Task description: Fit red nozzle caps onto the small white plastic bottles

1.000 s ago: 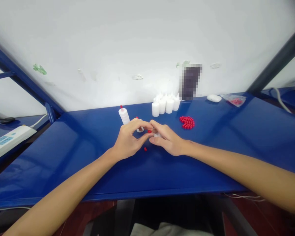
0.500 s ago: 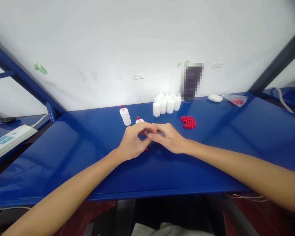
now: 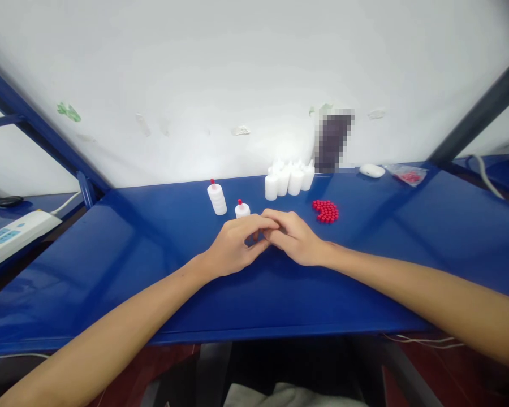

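My left hand (image 3: pixel 236 247) and my right hand (image 3: pixel 296 238) meet at the middle of the blue table (image 3: pixel 152 265), fingers curled and pinched together. Whatever they grip between the fingertips is hidden. Just behind the hands stands a small white bottle with a red cap (image 3: pixel 242 209). A taller white bottle with a red cap (image 3: pixel 216 198) stands left of it. A pile of small red caps (image 3: pixel 326 211) lies to the right of my right hand. Several uncapped white bottles (image 3: pixel 288 179) stand in a cluster by the wall.
A white earbud case (image 3: pixel 372 170) and a clear bag with red pieces (image 3: pixel 408 175) lie at the back right. A white power strip (image 3: pixel 8 240) sits on the left neighbouring table. A dark post (image 3: pixel 479 113) slants at the right; a blue frame bar (image 3: pixel 38 130) at the left.
The hands closed tighter over what they hold. The loose red cap that lay below them is no longer visible. The small capped bottle now shows fully behind the hands.
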`<state>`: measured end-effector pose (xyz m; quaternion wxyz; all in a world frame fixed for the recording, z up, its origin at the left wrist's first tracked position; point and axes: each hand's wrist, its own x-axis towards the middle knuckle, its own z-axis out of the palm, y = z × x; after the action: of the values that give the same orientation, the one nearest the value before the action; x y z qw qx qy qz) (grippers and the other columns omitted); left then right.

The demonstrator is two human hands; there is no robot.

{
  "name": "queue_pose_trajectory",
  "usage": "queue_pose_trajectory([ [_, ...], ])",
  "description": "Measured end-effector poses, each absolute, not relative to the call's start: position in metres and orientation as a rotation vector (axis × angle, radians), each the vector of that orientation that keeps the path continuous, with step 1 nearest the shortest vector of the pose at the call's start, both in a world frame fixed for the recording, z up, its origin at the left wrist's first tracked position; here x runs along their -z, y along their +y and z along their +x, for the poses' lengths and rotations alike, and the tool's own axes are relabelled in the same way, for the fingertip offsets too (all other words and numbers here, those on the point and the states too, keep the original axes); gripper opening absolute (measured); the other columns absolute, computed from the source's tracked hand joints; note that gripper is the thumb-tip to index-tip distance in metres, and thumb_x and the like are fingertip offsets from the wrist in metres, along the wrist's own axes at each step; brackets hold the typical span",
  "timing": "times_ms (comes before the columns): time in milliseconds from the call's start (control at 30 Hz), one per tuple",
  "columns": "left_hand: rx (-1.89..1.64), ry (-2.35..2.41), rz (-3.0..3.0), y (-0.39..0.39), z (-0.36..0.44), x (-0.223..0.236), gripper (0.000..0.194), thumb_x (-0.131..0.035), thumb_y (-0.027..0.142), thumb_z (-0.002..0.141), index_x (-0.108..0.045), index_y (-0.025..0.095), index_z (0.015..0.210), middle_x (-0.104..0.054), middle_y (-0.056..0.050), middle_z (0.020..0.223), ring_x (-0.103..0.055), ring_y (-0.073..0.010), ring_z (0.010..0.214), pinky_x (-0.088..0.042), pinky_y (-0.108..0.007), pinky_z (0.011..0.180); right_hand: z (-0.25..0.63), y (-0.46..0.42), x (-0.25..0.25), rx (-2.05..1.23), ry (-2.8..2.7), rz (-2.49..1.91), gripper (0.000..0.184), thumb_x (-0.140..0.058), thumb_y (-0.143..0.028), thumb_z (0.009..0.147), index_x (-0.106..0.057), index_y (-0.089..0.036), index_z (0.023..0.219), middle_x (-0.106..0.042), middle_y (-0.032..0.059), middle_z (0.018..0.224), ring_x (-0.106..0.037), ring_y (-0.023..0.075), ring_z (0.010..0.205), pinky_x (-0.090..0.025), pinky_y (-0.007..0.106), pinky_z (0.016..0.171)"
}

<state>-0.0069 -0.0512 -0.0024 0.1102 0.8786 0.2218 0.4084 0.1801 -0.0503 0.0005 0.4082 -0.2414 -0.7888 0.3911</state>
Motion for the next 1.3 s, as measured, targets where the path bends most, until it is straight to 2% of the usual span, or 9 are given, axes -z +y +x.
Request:
queue_pose_trajectory([
  [133, -1.152, 0.649, 2.552, -0.05, -0.007, -0.003, 0.016, -0.06, 0.012, 0.089, -0.063, 0.018, 0.104, -0.067, -0.001, 0.084, -0.054, -0.0094, 0.068, -0.047, -0.022, 0.063, 0.181, -0.049, 0.0, -1.111, -1.957, -0.628, 0.008, -0.049, -0.022, 0.092, -0.055, -0.018, 0.091, -0.049, -0.0059, 0.064, -0.046, 0.0104, 0.057, -0.037, 0.024, 0.056],
  [333, -1.12, 0.565, 2.499, -0.05, -0.005, -0.011, 0.007, -0.058, 0.015, 0.093, -0.064, 0.018, 0.093, -0.07, -0.003, 0.087, -0.055, -0.0119, 0.075, -0.045, -0.026, 0.068, 0.183, -0.049, 0.002, -1.159, -1.942, -0.629, 0.021, -0.052, -0.038, 0.096, -0.055, -0.018, 0.099, -0.05, -0.0052, 0.065, -0.046, 0.0103, 0.057, -0.036, 0.024, 0.056],
  [533, -1.208, 0.735, 2.215, -0.049, -0.008, -0.008, 0.01, -0.06, 0.026, 0.094, -0.061, 0.018, 0.099, -0.064, -0.003, 0.084, -0.053, -0.0102, 0.066, -0.044, -0.024, 0.06, 0.18, -0.05, 0.003, -1.149, -1.845, -0.697, 0.026, -0.044, -0.045, 0.098, -0.049, -0.022, 0.11, -0.047, -0.007, 0.064, -0.042, 0.0103, 0.054, -0.035, 0.024, 0.055],
  [633, -1.362, 0.761, 1.995, -0.044, -0.01, -0.006, 0.014, -0.059, 0.032, 0.095, -0.058, 0.018, 0.097, -0.064, -0.004, 0.09, -0.057, -0.0101, 0.07, -0.046, -0.022, 0.06, 0.179, -0.048, 0.003, -1.07, -1.821, -0.802, 0.028, -0.039, -0.046, 0.099, -0.05, -0.022, 0.108, -0.047, -0.007, 0.061, -0.043, 0.0116, 0.054, -0.034, 0.025, 0.055],
  [733, -1.55, 0.809, 1.864, -0.033, -0.013, -0.005, 0.017, -0.06, 0.035, 0.094, -0.056, 0.019, 0.095, -0.063, -0.003, 0.093, -0.057, -0.0102, 0.073, -0.045, -0.02, 0.058, 0.178, -0.049, 0.001, -0.954, -1.958, -0.897, 0.027, -0.041, -0.04, 0.097, -0.056, -0.019, 0.088, -0.049, -0.0043, 0.063, -0.044, 0.0113, 0.057, -0.033, 0.025, 0.057],
  [833, -1.672, 0.941, 1.905, -0.02, -0.021, -0.008, 0.017, -0.063, 0.036, 0.092, -0.058, 0.019, 0.096, -0.062, -0.004, 0.094, -0.057, -0.0112, 0.078, -0.045, -0.02, 0.057, 0.175, -0.053, -0.004, -0.669, -2.255, -0.961, 0.021, -0.054, -0.031, 0.088, -0.053, -0.018, 0.071, -0.053, -0.0023, 0.068, -0.044, 0.0106, 0.06, -0.031, 0.026, 0.059],
  [967, -1.714, 1.11, 2.131, -0.009, -0.03, -0.012, 0.016, -0.062, 0.034, 0.092, -0.062, 0.02, 0.1, -0.062, -0.004, 0.101, -0.057, -0.0114, 0.08, -0.048, -0.022, 0.064, 0.175, -0.061, -0.012, -0.371, -2.54, -0.969, 0.018, -0.059, -0.036, 0.085, -0.051, -0.02, 0.081, -0.056, -0.0027, 0.071, -0.041, 0.0109, 0.058, -0.025, 0.026, 0.057],
  [1133, -1.601, 1.187, 2.334, -0.008, -0.031, -0.007, 0.016, -0.056, 0.031, 0.096, -0.062, 0.02, 0.105, -0.059, -0.002, 0.096, -0.057, -0.0121, 0.079, -0.048, -0.025, 0.068, 0.178, -0.063, -0.016, -0.131, -2.776, -0.923, 0.025, -0.053, -0.044, 0.09, -0.056, -0.019, 0.095, -0.064, 0.0019, 0.081, -0.049, 0.0137, 0.06, -0.024, 0.028, 0.055],
  [1300, -1.454, 1.203, 2.485, -0.008, -0.029, -0.005, 0.017, -0.051, 0.029, 0.098, -0.061, 0.019, 0.107, -0.056, -0.002, 0.09, -0.053, -0.0131, 0.076, -0.046, -0.027, 0.071, 0.176, -0.065, -0.015, -0.018, -2.887, -0.776, 0.022, -0.042, -0.032, 0.098, -0.058, -0.018, 0.098, -0.065, 0.0039, 0.08, -0.054, 0.0154, 0.063, -0.026, 0.03, 0.056],
])
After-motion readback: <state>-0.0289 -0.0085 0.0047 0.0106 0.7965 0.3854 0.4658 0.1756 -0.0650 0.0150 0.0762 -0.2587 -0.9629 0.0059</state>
